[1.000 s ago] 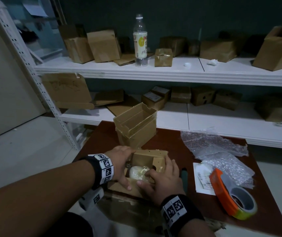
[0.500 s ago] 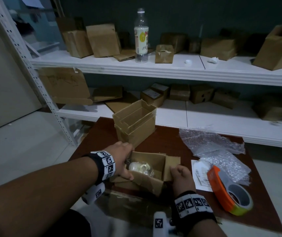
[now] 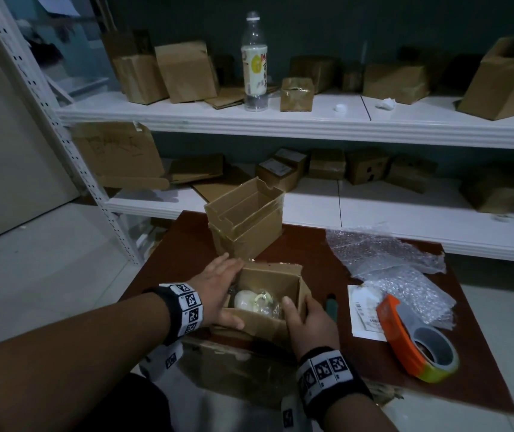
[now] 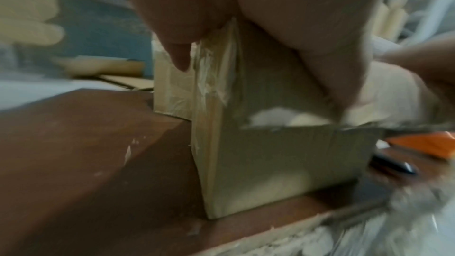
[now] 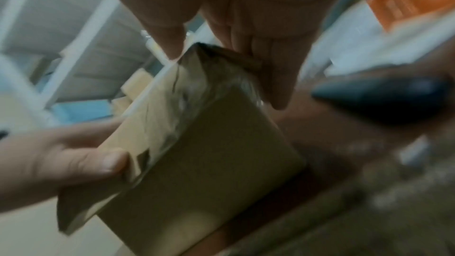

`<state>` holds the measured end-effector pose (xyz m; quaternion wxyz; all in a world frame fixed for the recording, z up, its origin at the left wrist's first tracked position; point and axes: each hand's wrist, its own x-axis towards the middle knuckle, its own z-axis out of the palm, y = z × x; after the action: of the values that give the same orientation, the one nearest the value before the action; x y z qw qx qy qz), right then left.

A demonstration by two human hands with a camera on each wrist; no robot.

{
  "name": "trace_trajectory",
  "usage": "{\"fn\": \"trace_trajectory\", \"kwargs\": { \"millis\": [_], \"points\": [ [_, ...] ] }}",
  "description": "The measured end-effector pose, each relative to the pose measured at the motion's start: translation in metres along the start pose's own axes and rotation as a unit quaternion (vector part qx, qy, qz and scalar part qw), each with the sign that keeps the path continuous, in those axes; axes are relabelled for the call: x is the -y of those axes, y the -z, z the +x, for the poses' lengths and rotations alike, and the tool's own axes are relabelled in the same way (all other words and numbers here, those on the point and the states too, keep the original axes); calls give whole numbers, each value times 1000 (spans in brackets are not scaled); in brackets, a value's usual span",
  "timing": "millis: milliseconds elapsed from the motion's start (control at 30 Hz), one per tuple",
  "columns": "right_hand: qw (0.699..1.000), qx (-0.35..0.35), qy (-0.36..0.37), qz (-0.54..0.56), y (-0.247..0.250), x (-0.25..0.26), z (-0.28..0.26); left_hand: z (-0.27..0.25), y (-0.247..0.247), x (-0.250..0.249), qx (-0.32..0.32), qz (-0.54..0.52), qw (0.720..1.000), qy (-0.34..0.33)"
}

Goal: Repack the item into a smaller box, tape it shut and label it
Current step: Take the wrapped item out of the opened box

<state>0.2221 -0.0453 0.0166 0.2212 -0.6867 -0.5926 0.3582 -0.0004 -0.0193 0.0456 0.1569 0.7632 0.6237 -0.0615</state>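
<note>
Since a moment ago my right hand (image 3: 307, 319) has moved from beside the small box (image 3: 269, 280) onto its near right corner, thumb over the rim, pinching the wall. My left hand (image 3: 218, 291) clasps the left side, thumb on the near flap. Bagged item (image 3: 254, 299) sits inside, flaps open. Risk: wrapping snags under closing flaps, the top bulges, and tape lifts.

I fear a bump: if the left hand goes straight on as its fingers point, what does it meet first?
Likely the larger open cardboard box just beyond the left hand; depth is uncertain.
</note>
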Motion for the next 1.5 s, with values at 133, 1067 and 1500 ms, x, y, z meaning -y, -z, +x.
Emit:
{"fn": "trace_trajectory", "kwargs": {
  "millis": [133, 1067, 1500],
  "points": [
    [1000, 0, -15, -13, -4, 0, 3, 1, -10, 2, -12, -40, 999, 13],
    [995, 35, -29, 88, 2, 3, 5, -1, -11, 26, -21, -288, 917, 274],
    [998, 38, -24, 49, 6, 4, 9, 5, -13, 1, -69, -8, 977, 201]
  ]
}}
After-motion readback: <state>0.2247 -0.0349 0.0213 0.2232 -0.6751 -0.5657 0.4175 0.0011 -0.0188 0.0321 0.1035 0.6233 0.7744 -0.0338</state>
